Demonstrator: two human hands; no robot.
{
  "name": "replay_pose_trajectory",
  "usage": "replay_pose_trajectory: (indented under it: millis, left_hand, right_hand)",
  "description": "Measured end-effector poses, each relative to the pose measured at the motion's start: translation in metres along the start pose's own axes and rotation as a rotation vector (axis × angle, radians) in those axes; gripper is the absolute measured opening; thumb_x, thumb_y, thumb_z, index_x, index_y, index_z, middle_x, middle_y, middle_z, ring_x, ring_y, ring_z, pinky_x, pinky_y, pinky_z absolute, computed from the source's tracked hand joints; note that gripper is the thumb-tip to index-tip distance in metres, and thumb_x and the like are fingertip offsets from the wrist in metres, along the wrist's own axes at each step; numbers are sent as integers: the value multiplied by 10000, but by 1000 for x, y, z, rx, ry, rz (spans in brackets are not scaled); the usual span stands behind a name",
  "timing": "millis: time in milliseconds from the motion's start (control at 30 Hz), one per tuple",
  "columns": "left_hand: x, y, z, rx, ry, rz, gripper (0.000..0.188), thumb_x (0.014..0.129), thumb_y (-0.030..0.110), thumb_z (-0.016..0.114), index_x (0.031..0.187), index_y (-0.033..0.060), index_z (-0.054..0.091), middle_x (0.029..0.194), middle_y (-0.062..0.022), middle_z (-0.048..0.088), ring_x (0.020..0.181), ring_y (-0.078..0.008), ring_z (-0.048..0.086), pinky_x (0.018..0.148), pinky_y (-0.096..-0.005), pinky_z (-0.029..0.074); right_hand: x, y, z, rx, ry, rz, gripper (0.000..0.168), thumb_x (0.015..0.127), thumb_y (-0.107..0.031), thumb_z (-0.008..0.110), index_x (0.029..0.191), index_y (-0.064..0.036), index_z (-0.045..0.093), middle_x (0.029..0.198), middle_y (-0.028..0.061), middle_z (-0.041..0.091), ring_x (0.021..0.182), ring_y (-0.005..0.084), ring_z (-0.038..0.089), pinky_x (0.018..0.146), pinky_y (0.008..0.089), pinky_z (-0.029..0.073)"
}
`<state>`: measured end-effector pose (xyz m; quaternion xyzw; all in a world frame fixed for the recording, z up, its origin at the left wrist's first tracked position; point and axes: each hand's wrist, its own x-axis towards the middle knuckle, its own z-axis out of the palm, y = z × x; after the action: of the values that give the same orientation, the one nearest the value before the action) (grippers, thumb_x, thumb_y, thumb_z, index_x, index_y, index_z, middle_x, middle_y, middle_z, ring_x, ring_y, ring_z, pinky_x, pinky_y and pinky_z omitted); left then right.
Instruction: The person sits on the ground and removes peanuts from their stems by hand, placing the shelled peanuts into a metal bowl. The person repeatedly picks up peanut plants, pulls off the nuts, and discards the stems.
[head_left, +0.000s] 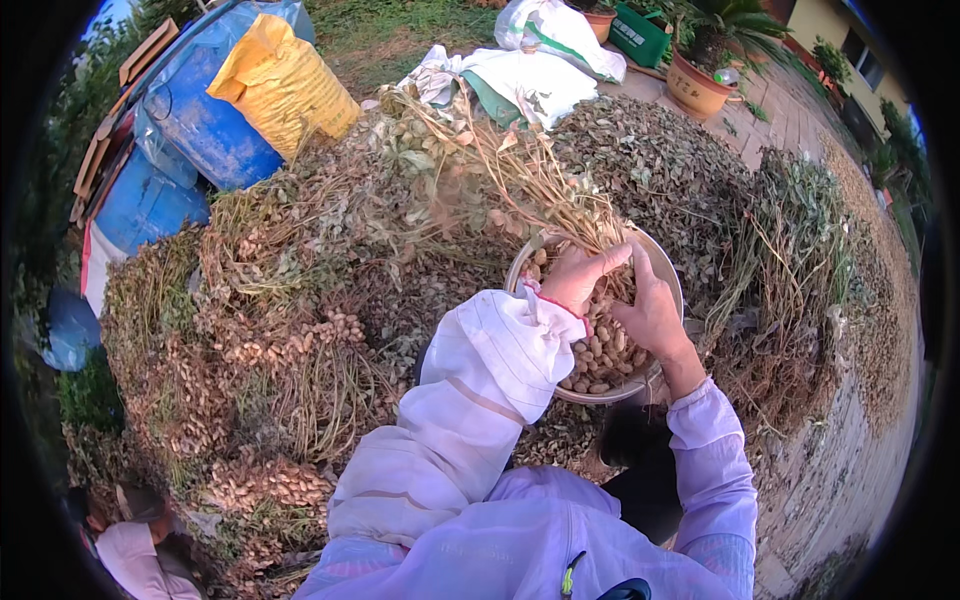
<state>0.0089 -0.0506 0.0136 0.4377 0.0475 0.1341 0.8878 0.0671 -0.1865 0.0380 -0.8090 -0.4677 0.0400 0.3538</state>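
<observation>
A round basin (673, 279) holding unshelled peanuts (606, 358) lies before me. Over it, my left hand (576, 279) is closed round the stems of a bundle of dried peanut plants (536, 184), whose leafy tops reach away up and to the left. My right hand (654, 311) is at the bundle's lower end on the basin's right side, fingers bent close to the stems and pods; whether it grips anything is hidden.
Heaped peanut plants with pods (277, 345) lie at left, dry leaves (660, 165) beyond the basin. Blue barrels (217, 135), a yellow sack (289, 79), white sacks (532, 79) and a potted plant (697, 86) stand farther off. Another person (142, 551) is at lower left.
</observation>
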Motion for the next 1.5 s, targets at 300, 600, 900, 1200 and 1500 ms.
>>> replay_pose_trajectory:
  millis: [300,600,900,1200,1500]
  left_hand:
    - [-55,98,-108,878,74,-452,239,908,172,505,1029,-16,586,960,-101,637,868,-174,619,710,-291,497]
    - [27,29,-198,894,251,38,568,791,340,667,1215,-4,508,1140,-184,565,1059,-286,526,908,-346,407]
    - [69,42,-241,1085,464,83,462,808,290,640,1163,11,541,1070,-127,581,972,-239,534,841,-316,418]
    - [-97,-1,-396,1261,988,-383,360,825,240,612,1112,26,575,999,-69,597,885,-191,542,773,-286,429]
    - [-137,-28,-411,893,1018,-285,265,842,190,584,1060,41,609,928,-12,613,798,-144,550,706,-255,439]
  right_hand:
    - [1,-13,-62,664,-51,262,641,640,108,503,1273,70,408,1141,97,558,1043,143,510,934,256,368]
    - [-10,-46,-80,770,-180,337,678,632,53,580,1291,62,419,1196,111,552,1091,170,499,966,282,357]
    - [5,-24,-104,782,-19,472,509,701,23,636,1189,51,497,992,68,625,841,103,570,738,239,462]
    - [-6,51,-224,430,401,374,260,753,-1,598,1006,29,546,770,50,604,591,111,576,533,225,470]
    - [-31,57,-235,363,774,305,325,753,-12,602,1062,48,520,827,55,603,669,105,565,585,223,454]
